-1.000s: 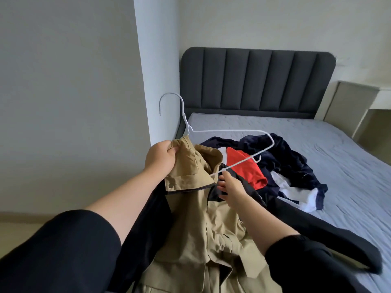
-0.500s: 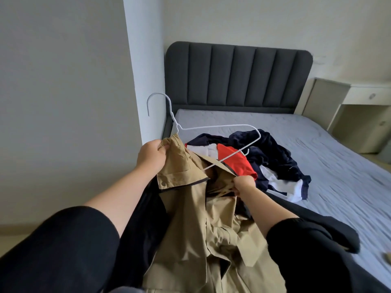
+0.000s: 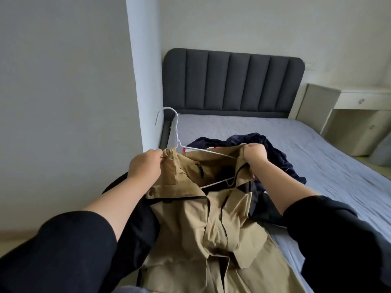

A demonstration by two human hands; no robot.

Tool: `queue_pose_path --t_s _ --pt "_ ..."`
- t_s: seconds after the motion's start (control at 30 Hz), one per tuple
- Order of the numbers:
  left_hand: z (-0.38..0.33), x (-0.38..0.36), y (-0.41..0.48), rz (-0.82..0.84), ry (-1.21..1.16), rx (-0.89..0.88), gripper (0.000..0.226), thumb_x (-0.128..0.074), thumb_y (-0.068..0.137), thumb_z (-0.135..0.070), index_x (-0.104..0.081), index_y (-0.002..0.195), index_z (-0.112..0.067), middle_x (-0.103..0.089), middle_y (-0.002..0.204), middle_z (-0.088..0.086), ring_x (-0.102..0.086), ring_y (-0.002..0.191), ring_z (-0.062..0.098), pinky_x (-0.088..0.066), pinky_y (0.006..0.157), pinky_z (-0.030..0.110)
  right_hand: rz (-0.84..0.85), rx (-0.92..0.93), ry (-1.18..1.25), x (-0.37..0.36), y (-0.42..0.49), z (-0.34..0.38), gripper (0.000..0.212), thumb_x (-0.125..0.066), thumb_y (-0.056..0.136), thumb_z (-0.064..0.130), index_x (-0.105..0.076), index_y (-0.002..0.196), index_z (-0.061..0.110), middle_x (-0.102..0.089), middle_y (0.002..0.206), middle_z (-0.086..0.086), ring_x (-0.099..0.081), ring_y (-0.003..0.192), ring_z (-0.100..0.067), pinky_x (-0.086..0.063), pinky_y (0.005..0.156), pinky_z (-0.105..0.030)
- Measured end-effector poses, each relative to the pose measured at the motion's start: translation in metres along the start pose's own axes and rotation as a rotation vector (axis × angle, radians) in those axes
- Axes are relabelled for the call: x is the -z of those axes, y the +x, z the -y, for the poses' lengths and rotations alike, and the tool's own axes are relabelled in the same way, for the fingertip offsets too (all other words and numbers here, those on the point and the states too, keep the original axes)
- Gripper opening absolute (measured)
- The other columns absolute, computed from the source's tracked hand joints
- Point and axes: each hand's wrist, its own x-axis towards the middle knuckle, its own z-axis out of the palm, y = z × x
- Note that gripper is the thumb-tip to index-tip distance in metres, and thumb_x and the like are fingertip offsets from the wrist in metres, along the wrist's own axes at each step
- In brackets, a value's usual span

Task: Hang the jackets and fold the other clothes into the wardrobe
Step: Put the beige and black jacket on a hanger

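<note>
Left hand (image 3: 146, 166): fingertips buried in the collar fold of the tan jacket (image 3: 190, 220); cannot tell whether they also pinch wire. Right hand (image 3: 255, 154): same, tips curl out of sight into fabric. White hanger (image 3: 176, 129): shoulders run under the collar between the two sets of fingers; only hook, neck and short wire stretches show. Jacket hem is cut off by the bottom edge. Dark clothes pile (image 3: 275, 151), just beyond the right fingers, is mostly covered; garments cannot be told apart. Desk (image 3: 359, 96), well beyond the right fingers, is cut by the right edge.
</note>
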Motion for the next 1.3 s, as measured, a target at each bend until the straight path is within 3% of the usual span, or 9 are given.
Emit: queue_pose_path --t_s 0.2,0.27,0.37,0.47,0.67,0.83,1.07,1.2,1.3 --pt "-0.033 0.014 -0.008 0.025 -0.184 -0.06 0.027 -0.038 0.097 -0.023 -0.052 0.074 -0.021 -0.059 0.077 -0.003 -0.049 0.068 0.021 -0.032 0.06 0.028 0.306 0.428 0.068 -0.061 -0.065 0.089 0.033 -0.053 0.094 0.036 -0.067 0.072 0.016 -0.058 0.056 0.012 -0.053 0.048 0.001 -0.043 0.046 -0.012" --pt "-0.027 0.027 -0.004 -0.021 -0.303 0.03 0.03 -0.041 0.096 -0.023 -0.053 0.069 -0.02 -0.053 0.068 -0.007 -0.05 0.067 0.022 -0.031 0.055 0.028 0.239 0.567 -0.051 -0.063 -0.07 0.101 0.04 -0.048 0.095 0.039 -0.057 0.06 0.022 -0.052 0.048 0.015 -0.05 0.046 0.003 -0.04 0.049 -0.022" --pt "-0.006 0.049 0.004 -0.092 -0.42 0.158 0.03 -0.05 0.093 -0.019 -0.049 0.064 -0.014 -0.053 0.065 0.002 -0.052 0.07 0.03 -0.033 0.056 0.031 0.081 0.729 -0.322 -0.054 -0.054 0.102 0.023 -0.043 0.096 0.039 -0.061 0.102 0.024 -0.062 0.104 0.008 -0.057 0.097 -0.011 -0.042 0.077 -0.033" --pt "0.008 0.068 0.009 -0.155 -0.391 0.227 0.042 -0.056 0.092 -0.024 -0.034 0.058 -0.013 -0.044 0.059 0.001 -0.047 0.067 0.03 -0.03 0.056 0.033 0.202 0.675 -0.719 -0.058 -0.038 0.095 0.064 -0.046 0.092 0.054 -0.03 0.145 0.022 -0.031 0.151 -0.006 -0.034 0.134 -0.032 -0.025 0.108 -0.054" --pt "0.05 0.125 0.02 -0.277 -0.322 0.276 0.043 -0.055 0.092 -0.025 -0.031 0.058 -0.015 -0.04 0.056 0.0 -0.039 0.058 0.024 -0.02 0.047 0.031 -0.052 0.672 -0.564 -0.087 -0.051 0.144 0.071 -0.06 0.085 0.051 -0.035 0.14 0.013 -0.047 0.132 -0.011 -0.043 0.122 -0.032 -0.038 0.1 -0.046" --pt "0.099 0.202 0.034 -0.405 -0.281 0.328 0.04 -0.055 0.093 -0.025 -0.037 0.059 -0.014 -0.044 0.058 0.001 -0.041 0.057 0.022 -0.023 0.047 0.03 -0.029 0.788 -0.239 -0.123 -0.088 0.224 0.009 -0.056 0.089 0.018 -0.053 0.097 0.018 -0.059 0.102 -0.006 -0.056 0.083 -0.023 -0.043 0.067 -0.033" --pt "0.16 0.335 0.034 -0.599 -0.058 0.252 0.044 -0.056 0.091 -0.023 -0.029 0.057 -0.014 -0.038 0.054 0.002 -0.038 0.058 0.026 -0.02 0.048 0.032 0.056 0.941 0.095 -0.142 -0.161 0.354 0.009 -0.056 0.088 0.01 -0.063 0.093 0.013 -0.064 0.09 -0.003 -0.059 0.087 -0.025 -0.048 0.071 -0.033" --pt "0.168 0.357 0.02 -0.535 0.028 0.18 0.029 -0.05 0.091 -0.017 -0.049 0.062 -0.022 -0.049 0.063 -0.009 -0.045 0.066 0.02 -0.028 0.051 0.029 0.121 1.169 0.426 -0.157 -0.239 0.377 0.008 -0.053 0.089 0.012 -0.059 0.083 0.01 -0.059 0.074 0.005 -0.055 0.072 -0.013 -0.045 0.064 -0.026" --pt "0.194 0.364 0.003 -0.533 -0.046 0.195 0.032 -0.053 0.09 -0.015 -0.049 0.059 -0.017 -0.048 0.06 -0.003 -0.047 0.066 0.024 -0.029 0.053 0.032 0.307 1.313 0.27 -0.174 -0.254 0.35 0.024 -0.051 0.091 0.007 -0.051 0.067 0.011 -0.048 0.059 0.006 -0.043 0.06 -0.014 -0.037 0.059 -0.032"
